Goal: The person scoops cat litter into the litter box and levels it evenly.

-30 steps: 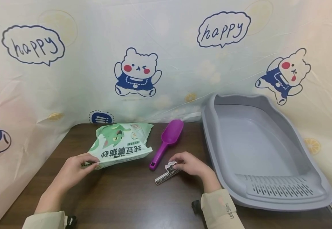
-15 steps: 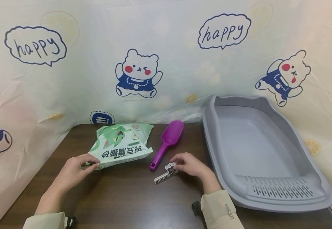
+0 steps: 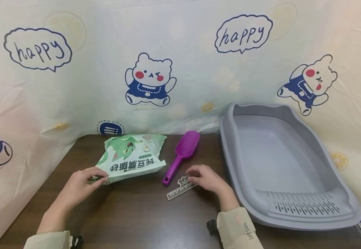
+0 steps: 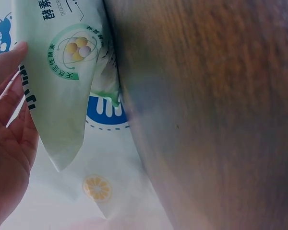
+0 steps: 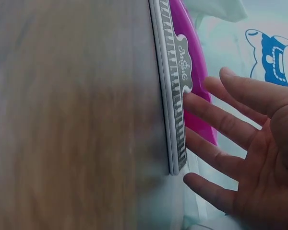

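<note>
At the left, my left hand (image 3: 84,183) pinches the near corner of a pale green cat litter bag (image 3: 133,155) with a cat printed on it. The left wrist view shows a fingertip at the edge of the bag (image 4: 67,105), the other fingers partly hidden behind it. A piano-key clip (image 3: 181,188) lies on the table just left of my right hand (image 3: 207,179). In the right wrist view that hand's fingers are spread and loose, fingertips right at the clip (image 5: 175,105), the thumb apart from it.
Behind the clip lies a purple scoop (image 3: 183,152) on the brown table (image 3: 136,214). A large grey litter box (image 3: 270,155) with a slotted front ledge fills the right side. A patterned cloth (image 3: 192,69) hangs along the back.
The clip has gone from tilted in my right hand to lying flatter on the table, and the right fingers have loosened from it. My left hand and the bag stay put.
</note>
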The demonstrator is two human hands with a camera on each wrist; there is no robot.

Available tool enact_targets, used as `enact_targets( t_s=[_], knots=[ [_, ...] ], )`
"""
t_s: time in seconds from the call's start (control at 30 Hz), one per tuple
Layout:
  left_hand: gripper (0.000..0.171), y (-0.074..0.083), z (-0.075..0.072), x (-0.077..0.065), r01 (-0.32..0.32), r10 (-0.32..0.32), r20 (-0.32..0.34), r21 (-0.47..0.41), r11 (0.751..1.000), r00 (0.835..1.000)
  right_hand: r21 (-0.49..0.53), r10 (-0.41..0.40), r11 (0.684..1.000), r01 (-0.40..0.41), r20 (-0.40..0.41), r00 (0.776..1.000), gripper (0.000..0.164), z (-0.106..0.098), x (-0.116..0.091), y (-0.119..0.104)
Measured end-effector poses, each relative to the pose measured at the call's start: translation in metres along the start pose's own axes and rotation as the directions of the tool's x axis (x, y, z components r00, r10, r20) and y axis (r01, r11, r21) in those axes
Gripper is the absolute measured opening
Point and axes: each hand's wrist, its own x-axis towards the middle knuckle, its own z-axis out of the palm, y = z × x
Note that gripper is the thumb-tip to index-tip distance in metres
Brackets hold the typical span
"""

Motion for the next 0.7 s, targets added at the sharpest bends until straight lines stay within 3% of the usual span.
enact_targets(
  t_s=[0.5,0.7],
  knots=[
    [0.019,0.002,-0.002,0.000,0.016,-0.016,0.014,-0.009,1.000,1.000,0.026,-0.016,0.999,0.019,-0.089,0.996,0.027,-0.008,0.023,-0.021],
    [0.020,0.002,-0.002,-0.003,0.020,-0.020,0.017,-0.006,1.000,1.000,-0.003,-0.079,0.997,0.079,-0.084,0.993,0.027,-0.009,0.037,-0.029]
  ],
)
